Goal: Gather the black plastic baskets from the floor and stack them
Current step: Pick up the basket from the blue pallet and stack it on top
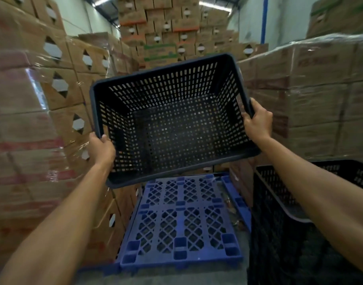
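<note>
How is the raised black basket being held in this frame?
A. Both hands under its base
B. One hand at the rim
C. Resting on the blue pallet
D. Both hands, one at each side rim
D: the left hand and right hand each grip opposite side rims of the black basket, held in the air above the blue pallet.

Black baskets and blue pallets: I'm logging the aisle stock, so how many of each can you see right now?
Black baskets: 2, one held up by the left hand and right hand, one standing at lower right.
Blue pallets: 2, one lying flat, one showing only as an edge beside it.
Total: 4
</note>
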